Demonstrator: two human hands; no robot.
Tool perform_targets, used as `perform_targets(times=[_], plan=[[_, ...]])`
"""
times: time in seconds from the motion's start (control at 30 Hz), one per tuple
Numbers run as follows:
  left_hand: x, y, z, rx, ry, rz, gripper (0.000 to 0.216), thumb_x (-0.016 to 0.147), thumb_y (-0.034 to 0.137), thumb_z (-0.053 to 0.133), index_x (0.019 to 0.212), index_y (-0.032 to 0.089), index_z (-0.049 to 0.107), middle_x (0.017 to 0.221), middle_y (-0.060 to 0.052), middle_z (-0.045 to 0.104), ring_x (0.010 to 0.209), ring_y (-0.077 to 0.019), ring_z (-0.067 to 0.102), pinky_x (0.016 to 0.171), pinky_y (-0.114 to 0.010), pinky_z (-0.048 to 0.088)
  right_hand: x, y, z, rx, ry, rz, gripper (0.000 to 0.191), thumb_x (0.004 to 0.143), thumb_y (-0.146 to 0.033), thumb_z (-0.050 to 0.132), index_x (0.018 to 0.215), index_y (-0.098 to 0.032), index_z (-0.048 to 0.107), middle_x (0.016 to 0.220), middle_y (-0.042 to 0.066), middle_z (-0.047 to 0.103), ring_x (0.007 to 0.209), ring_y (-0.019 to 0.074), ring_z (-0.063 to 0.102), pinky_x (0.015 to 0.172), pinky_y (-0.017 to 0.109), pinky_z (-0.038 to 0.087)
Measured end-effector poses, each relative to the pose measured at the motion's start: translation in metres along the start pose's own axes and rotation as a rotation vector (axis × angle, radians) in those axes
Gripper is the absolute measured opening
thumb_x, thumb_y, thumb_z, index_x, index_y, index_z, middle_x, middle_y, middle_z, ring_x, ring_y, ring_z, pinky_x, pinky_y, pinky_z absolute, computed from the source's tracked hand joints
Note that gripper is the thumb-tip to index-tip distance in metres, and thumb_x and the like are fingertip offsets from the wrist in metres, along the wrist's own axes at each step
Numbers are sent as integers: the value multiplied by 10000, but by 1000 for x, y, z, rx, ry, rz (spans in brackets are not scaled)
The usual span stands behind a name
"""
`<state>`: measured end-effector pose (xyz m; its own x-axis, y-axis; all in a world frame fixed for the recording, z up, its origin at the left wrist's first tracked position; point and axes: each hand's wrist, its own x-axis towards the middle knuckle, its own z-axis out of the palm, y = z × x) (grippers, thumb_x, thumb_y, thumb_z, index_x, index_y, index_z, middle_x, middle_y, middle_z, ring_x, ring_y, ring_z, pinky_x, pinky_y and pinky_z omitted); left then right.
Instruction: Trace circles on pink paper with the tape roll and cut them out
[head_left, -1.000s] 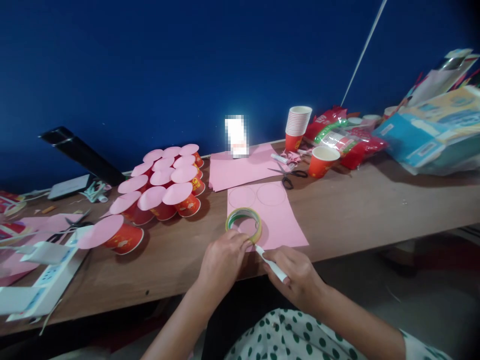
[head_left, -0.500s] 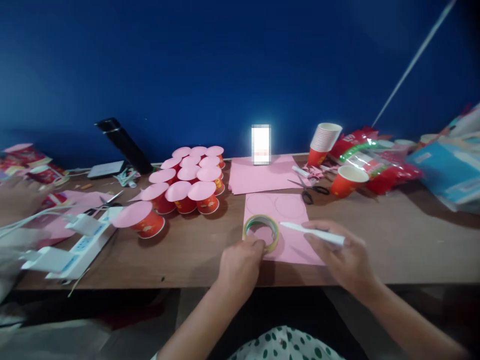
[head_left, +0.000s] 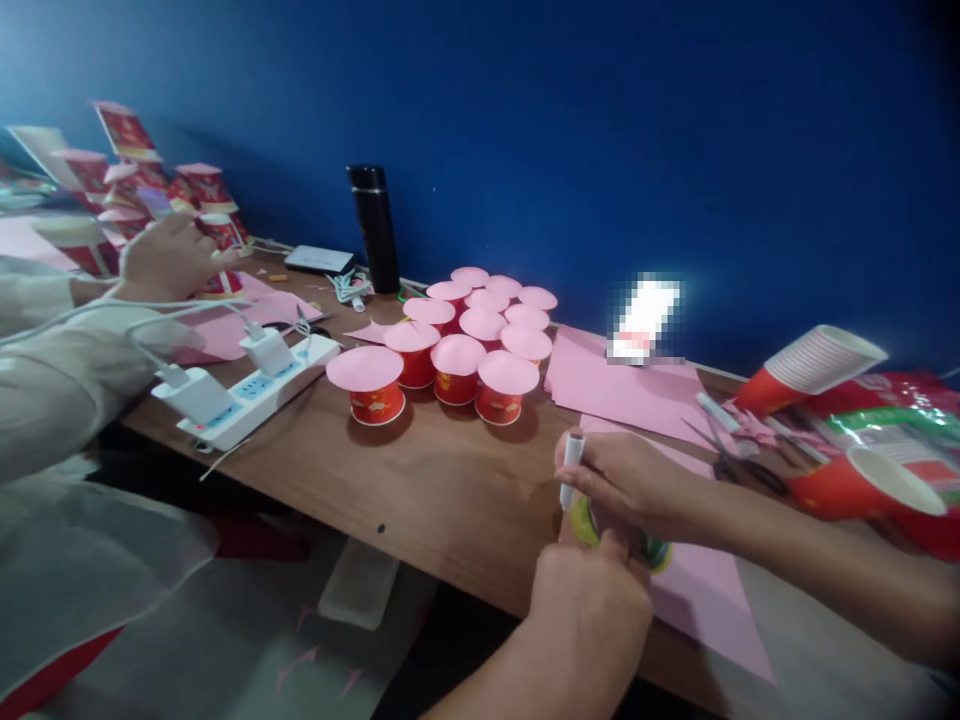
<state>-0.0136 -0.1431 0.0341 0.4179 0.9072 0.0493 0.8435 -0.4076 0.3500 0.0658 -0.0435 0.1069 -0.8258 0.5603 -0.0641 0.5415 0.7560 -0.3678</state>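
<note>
So a batch of red cups (head_left: pixel 499 408) at ten o'clock from the tape roll (head_left: pixel 582 522) is already wearing pink discs (head_left: pixel 365 369), while the cup stack (head_left: pixel 817 360) at two is sitting bare. Roll's lying on the pink sheet (head_left: pixel 712 600), left hand (head_left: pixel 592 605) touching it (can't tell if gripping), right hand (head_left: pixel 630 475) clutching a white marker (head_left: pixel 572 470); they're hiding any outlines.

Dim light; screen (head_left: pixel 649 310) glaring white, pixelated; right-side cup (head_left: pixel 836 487) blurred, stretched; top-right corner dark.

Free tabletop (head_left: pixel 420 490), cup cluster (head_left: pixel 484 323) behind
</note>
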Motion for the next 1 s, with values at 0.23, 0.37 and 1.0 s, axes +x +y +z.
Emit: perform_targets(times=[0.23, 0.37, 1.0], plan=[[2, 0, 8, -60, 99, 40, 246, 861, 198, 428, 879, 142, 667, 906, -115, 639, 863, -273, 617, 531, -301, 508, 23, -1, 6, -66, -262, -14, 357, 935, -405, 336, 861, -167, 591, 770, 60, 634, 652, 168, 586, 577, 250, 399], [2, 2, 12, -57, 154, 20, 226, 835, 193, 461, 876, 140, 677, 908, -111, 645, 802, -277, 631, 564, -348, 524, 24, -6, 6, -78, -346, -47, 316, 931, -390, 357, 889, -181, 591, 757, 50, 647, 671, 171, 604, 579, 239, 401], [2, -3, 3, -67, 4, 54, 218, 841, 156, 433, 938, 103, 621, 811, -114, 609, 712, -245, 630, 503, -305, 500, 29, 12, 18, -179, -293, -59, 308, 918, -394, 395, 837, -179, 599, 711, 41, 649, 609, 163, 587, 524, 240, 344]])
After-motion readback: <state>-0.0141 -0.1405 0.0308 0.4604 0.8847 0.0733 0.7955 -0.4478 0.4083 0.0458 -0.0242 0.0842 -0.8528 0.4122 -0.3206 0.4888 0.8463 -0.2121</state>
